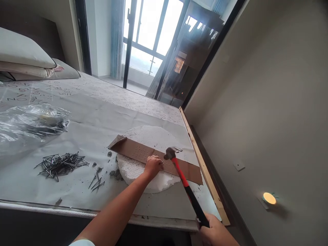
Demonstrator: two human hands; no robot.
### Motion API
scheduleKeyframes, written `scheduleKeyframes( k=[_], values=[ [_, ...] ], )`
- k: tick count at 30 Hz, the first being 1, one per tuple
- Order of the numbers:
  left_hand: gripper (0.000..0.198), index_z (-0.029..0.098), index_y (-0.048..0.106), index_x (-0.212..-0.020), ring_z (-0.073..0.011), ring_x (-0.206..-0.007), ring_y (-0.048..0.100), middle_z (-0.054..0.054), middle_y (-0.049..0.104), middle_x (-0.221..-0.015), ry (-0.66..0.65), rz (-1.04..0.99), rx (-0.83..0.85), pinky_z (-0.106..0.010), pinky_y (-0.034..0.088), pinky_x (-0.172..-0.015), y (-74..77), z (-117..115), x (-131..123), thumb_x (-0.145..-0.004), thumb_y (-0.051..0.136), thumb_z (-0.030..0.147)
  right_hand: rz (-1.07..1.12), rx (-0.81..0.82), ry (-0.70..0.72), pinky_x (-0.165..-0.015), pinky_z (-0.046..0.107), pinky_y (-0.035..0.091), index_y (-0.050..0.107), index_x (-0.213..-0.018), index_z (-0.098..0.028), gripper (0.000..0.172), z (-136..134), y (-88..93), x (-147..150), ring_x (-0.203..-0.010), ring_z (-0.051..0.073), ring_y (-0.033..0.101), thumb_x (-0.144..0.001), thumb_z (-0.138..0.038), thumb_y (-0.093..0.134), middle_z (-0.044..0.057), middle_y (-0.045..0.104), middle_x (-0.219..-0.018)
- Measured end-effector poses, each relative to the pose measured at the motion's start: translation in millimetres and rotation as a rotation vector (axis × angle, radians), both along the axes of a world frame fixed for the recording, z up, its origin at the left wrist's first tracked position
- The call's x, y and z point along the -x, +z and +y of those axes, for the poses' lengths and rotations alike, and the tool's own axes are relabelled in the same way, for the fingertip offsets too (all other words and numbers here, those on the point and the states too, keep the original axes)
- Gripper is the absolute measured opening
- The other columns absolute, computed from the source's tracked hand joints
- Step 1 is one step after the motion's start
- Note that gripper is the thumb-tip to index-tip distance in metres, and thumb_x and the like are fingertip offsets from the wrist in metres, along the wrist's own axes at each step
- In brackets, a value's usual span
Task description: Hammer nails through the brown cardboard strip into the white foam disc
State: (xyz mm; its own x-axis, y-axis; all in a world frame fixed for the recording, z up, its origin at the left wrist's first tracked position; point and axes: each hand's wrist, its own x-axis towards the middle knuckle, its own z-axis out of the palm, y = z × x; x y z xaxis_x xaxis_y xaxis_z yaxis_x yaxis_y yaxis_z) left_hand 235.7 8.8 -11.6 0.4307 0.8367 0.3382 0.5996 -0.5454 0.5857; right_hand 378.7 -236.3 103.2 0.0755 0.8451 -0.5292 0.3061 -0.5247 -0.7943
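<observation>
Left hand [153,166]: laid on the brown strip [135,152] near its middle, fingers drawn together and pressed down at the strip's surface. Whether a nail is pinched between them cannot be told; anything there is too small to be seen.

Right hand [215,232]: clamped round the black end of the claw hammer [186,186] at the lower edge of the view. The red shaft is angled up and to the left, and the steel head is held just beside the left fingertips, slightly above the strip.

Brown strip: laid flat across a round white foam disc [151,136], both ends overhanging it. The left half is marked with rows of small dots, and the right half is seen plain. The work is therefore judged partly done, roughly to the strip's middle, with the right half left.

Loose nails [61,163]: a large pile is lying on the grey cover sheet [89,126], well apart to the left of the left hand, so a good supply is judged unused. A few strays [97,182] and grey crumbs [114,172] are scattered nearer the disc.

Clear plastic bag [28,124]: crumpled at the far left, more nails visible inside.

Wooden batten [202,164]: set along the right edge of the surface, beside the wall.
</observation>
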Motion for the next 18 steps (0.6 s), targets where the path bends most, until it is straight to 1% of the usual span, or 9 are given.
scheduleKeyframes(
  k=[2, 4, 7, 9, 11, 15, 18],
  values=[
    [0.019, 0.022, 0.069, -0.057, -0.0169, -0.072, 0.055, -0.004, 0.063, -0.065, -0.003, 0.016, -0.004, -0.029, 0.036, -0.069, 0.3, -0.3, 0.4, -0.073, 0.060, 0.021, 0.024, -0.037, 0.037, -0.049, 0.024, 0.037, 0.051, -0.069, -0.022, 0.007, 0.4, 0.6, 4.2, -0.045, 0.012, 0.041, -0.066, -0.027, 0.055, -0.006, 0.036, -0.044],
    [0.018, 0.021, 0.069, -0.057, -0.0172, -0.073, 0.056, -0.004, 0.063, -0.066, -0.013, 0.019, -0.005, -0.029, 0.036, -0.070, 1.3, -0.7, 1.2, -0.072, 0.062, 0.021, 0.017, -0.049, 0.042, -0.052, 0.025, 0.039, 0.053, -0.072, -0.021, 0.007, -1.2, 4.1, 4.4, -0.044, 0.013, 0.041, -0.069, -0.028, 0.053, -0.007, 0.034, -0.041],
    [0.013, 0.020, 0.071, -0.061, -0.0181, -0.074, 0.057, -0.005, 0.065, -0.069, -0.026, 0.003, 0.010, -0.030, 0.038, -0.071, 3.2, -0.3, 3.2, -0.071, 0.064, 0.021, -0.011, 0.022, 0.018, -0.051, 0.025, 0.039, 0.054, -0.079, -0.021, 0.010, -5.0, 12.4, -0.5, -0.036, 0.011, 0.033, -0.076, -0.028, 0.047, -0.009, 0.029, -0.037],
    [0.009, 0.020, 0.073, -0.069, -0.0178, -0.074, 0.058, -0.005, 0.067, -0.073, -0.033, -0.040, 0.032, -0.030, 0.039, -0.071, 4.2, 0.8, 4.7, -0.071, 0.064, 0.022, -0.019, 0.046, 0.009, -0.049, 0.024, 0.039, 0.055, -0.082, -0.021, 0.011, -6.2, 16.0, -2.7, -0.034, 0.010, 0.029, -0.077, -0.027, 0.047, -0.010, 0.030, -0.037],
    [0.009, 0.020, 0.073, -0.073, -0.0165, -0.073, 0.059, -0.004, 0.068, -0.075, -0.048, -0.104, 0.055, -0.028, 0.040, -0.069, 4.7, 2.2, 5.8, -0.071, 0.065, 0.021, -0.021, 0.040, 0.003, -0.047, 0.024, 0.038, 0.055, -0.081, -0.020, 0.010, -6.0, 16.3, -2.1, -0.033, 0.009, 0.027, -0.076, -0.026, 0.048, -0.010, 0.031, -0.037],
    [0.007, 0.018, 0.071, -0.065, -0.0150, -0.068, 0.058, -0.004, 0.067, -0.069, -0.046, -0.171, 0.067, -0.026, 0.041, -0.065, 4.4, 3.4, 4.6, -0.070, 0.065, 0.019, -0.012, 0.037, 0.008, -0.044, 0.023, 0.035, 0.057, -0.082, -0.020, 0.013, -4.8, 12.2, 1.6, -0.032, 0.008, 0.022, -0.075, -0.025, 0.047, -0.011, 0.029, -0.037],
    [0.009, 0.018, 0.070, -0.064, -0.0151, -0.067, 0.057, -0.004, 0.066, -0.067, -0.032, -0.169, 0.059, -0.027, 0.041, -0.065, 3.8, 2.6, 2.0, -0.071, 0.065, 0.019, -0.027, 0.027, 0.000, -0.047, 0.024, 0.038, 0.060, -0.090, -0.018, 0.021, -4.7, 10.4, 1.5, -0.032, 0.009, 0.025, -0.074, -0.024, 0.046, -0.011, 0.030, -0.036]
  ],
)
